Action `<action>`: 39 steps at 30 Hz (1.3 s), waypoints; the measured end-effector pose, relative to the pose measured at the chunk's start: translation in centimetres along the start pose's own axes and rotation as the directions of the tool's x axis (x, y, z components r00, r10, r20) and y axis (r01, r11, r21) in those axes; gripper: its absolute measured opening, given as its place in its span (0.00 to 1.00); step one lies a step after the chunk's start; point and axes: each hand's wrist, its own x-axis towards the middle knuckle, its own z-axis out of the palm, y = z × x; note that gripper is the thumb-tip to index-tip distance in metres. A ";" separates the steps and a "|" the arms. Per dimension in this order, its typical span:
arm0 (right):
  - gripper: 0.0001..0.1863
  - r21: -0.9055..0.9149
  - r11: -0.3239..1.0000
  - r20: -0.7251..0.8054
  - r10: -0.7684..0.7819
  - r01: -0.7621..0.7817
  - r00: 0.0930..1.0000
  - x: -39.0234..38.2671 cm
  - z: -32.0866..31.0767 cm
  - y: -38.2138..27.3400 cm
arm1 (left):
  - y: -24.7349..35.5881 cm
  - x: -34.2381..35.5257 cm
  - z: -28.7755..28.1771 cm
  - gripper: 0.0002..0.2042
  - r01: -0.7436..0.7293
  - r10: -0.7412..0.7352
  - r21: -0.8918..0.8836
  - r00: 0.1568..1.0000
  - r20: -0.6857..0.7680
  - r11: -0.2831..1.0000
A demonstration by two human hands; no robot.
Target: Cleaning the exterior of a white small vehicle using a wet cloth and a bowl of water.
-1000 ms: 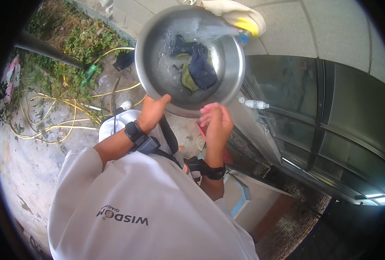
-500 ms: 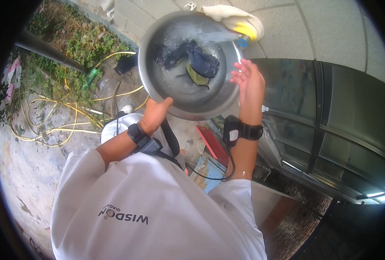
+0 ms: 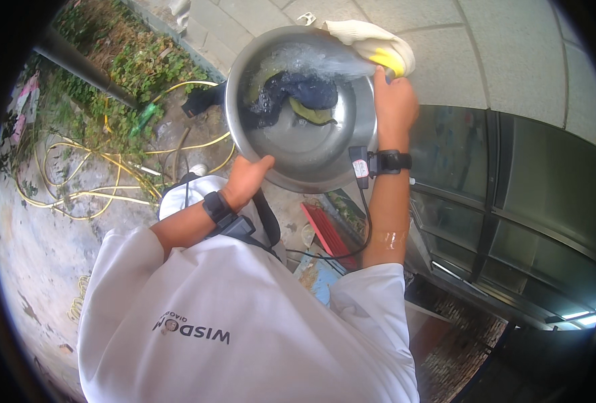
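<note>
A round metal basin [image 3: 300, 180] holds water and a soaked dark navy cloth [image 3: 311, 91] with an olive-green patch [image 3: 310, 113]. My left hand [image 3: 245, 180] is closed on the basin's near-left rim, thumb over the edge. At the right rim my right hand [image 3: 396, 107] has its fingers curled at the tap [image 3: 390, 75], thumb and forefinger around its handle, which they mostly hide. Water [image 3: 348, 64] streams leftward from the tap into the basin, churning the surface. A white and yellow cloth or glove [image 3: 372, 40] is draped over the tap.
Yellow hose [image 3: 96, 161] lies coiled on the concrete at left, near green plants [image 3: 136, 67] and a dark pipe [image 3: 86, 70]. Glass-paned framing [image 3: 506, 181] stands at right. A red slatted object [image 3: 328, 232] lies below the basin. Pale paving [image 3: 432, 54] lies beyond.
My right hand has moved up from beside the rim and closed around the tap's blue handle. In the picture, the basin sits slightly farther right and lower; my left hand keeps its grip.
</note>
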 end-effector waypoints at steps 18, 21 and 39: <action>0.21 -0.418 0.905 0.156 -0.011 0.076 0.988 1.1 0.8 -1.4 | 0.1 0.1 0.1 0.12 0.027 -0.028 0.024 0.999 0.016 0.999; 0.21 -0.415 0.906 0.159 -0.020 0.085 0.987 1.0 0.9 -1.6 | 0.0 0.1 -0.1 0.11 0.019 -0.019 0.028 1.000 0.003 0.999; 0.33 0.262 0.848 0.333 0.368 -0.460 0.868 1.7 2.3 -0.1 | -0.2 0.2 0.1 0.12 0.031 -0.032 0.070 0.999 0.021 0.997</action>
